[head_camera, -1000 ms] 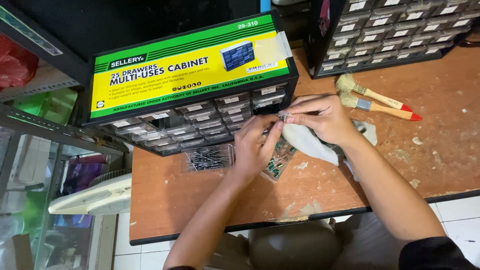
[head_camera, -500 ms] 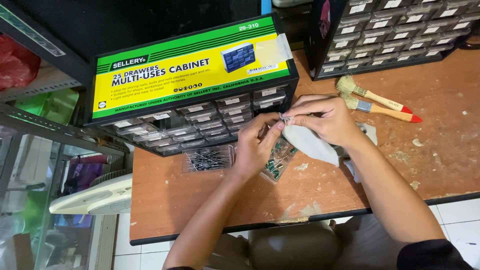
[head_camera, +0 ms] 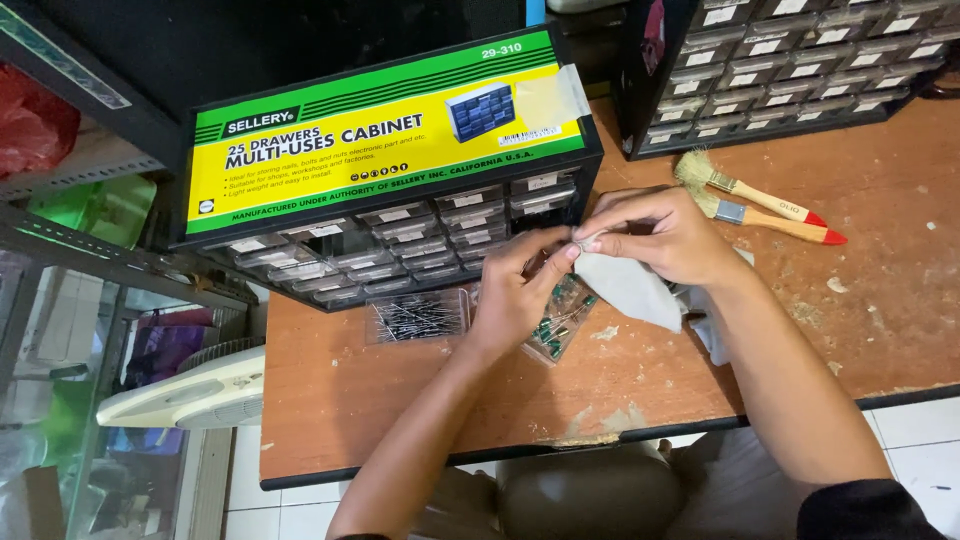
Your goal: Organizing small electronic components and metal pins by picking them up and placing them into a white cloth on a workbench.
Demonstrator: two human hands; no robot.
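Note:
My left hand and my right hand meet over the wooden table, fingertips pinching together at the top edge of a small pale plastic bag. The bag hangs below my right hand. Under my left hand lies a clear drawer with small green components. In front of my hands stands a black multi-drawer cabinet with a yellow and green label on top.
A clear drawer of thin wire-lead parts lies left of my hands. Two small brushes with red-tipped wooden handles lie to the right. A second drawer cabinet stands at the back right. A white fan sits below the table's left edge.
My hands have stayed together on the bag's top edge, with only small finger movements. The bag has shifted slightly.

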